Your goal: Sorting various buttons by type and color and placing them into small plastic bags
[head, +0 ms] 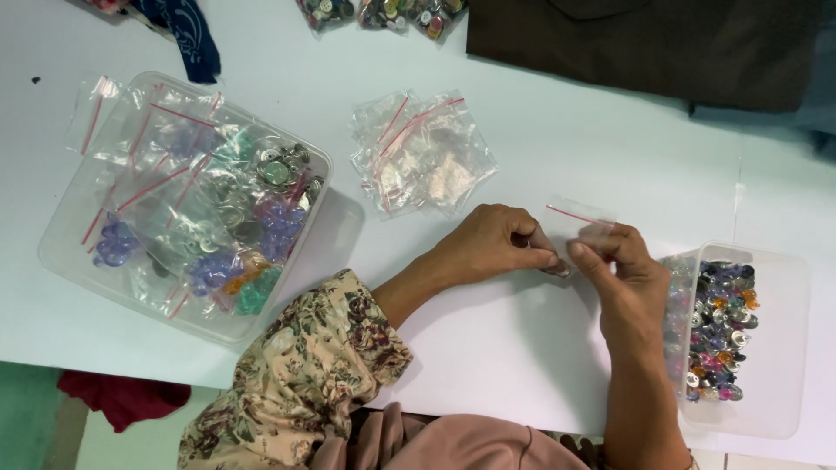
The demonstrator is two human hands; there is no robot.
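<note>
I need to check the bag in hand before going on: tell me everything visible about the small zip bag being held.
The small zip bag is clear, thin plastic with a red strip along its top edge. It looks empty, though glare makes that uncertain. It is held just above the white table, tilted, pinched at its lower edge by the left hand and the right hand.

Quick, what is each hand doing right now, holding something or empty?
Left hand: fingers pinched shut on the small clear zip bag.
Right hand: also pinched shut on the same bag, at its other side.
</note>
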